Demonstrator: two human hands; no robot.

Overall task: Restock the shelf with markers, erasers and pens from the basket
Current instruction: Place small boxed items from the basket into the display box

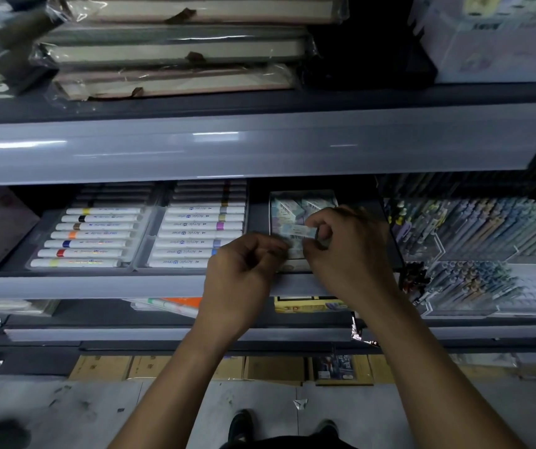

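Both hands working over eraser box (302, 202) on middle shelf (98, 286), toward front edge, between marker trays (137, 234) and pen display (474, 241).

Right hand (347, 247) pinching wrapped eraser (299, 231) flat, barcode up, probably lining it up with packs already lying in box.

Left hand (244, 270) reaching in beside it, fingers curled at box front, likely steadying; whether pinching anything, cannot tell.

Basket not showing.

A: both hands at the eraser box (302, 202) on the middle shelf (98, 286)?

B: yep, right hand (347, 251) pinches a wrapped eraser (300, 230) over it, left hand (244, 270) curled beside it, marker trays (137, 234) to the left, pens (474, 228) on the right
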